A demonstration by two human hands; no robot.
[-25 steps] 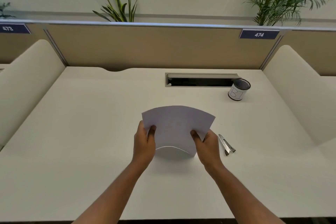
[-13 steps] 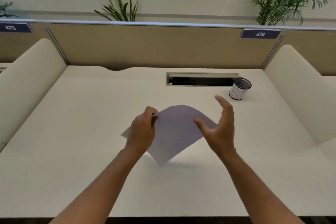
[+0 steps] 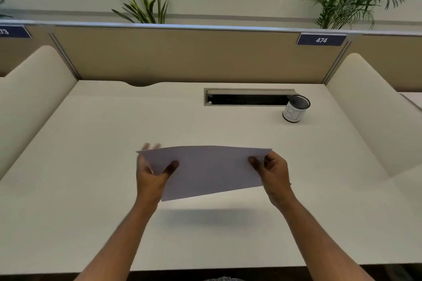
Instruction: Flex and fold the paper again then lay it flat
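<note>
Both forearms reach forward over table (image 3: 91, 166) middle, left hand (image 3: 151, 178) and right hand (image 3: 274, 172) each pinching opposite ends of paper sheet (image 3: 210, 170), thumbs on top, sheet lifted off surface

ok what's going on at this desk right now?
A person is holding a sheet of paper in the air above a white desk, one hand at each end. The left hand grips the left side with the thumb on top and fingers behind; the right hand pinches the right edge. The sheet is turned wide and tilted, with its shadow on the desk below. A small mesh cup stands farther back on the right, beside a cable slot.
</note>
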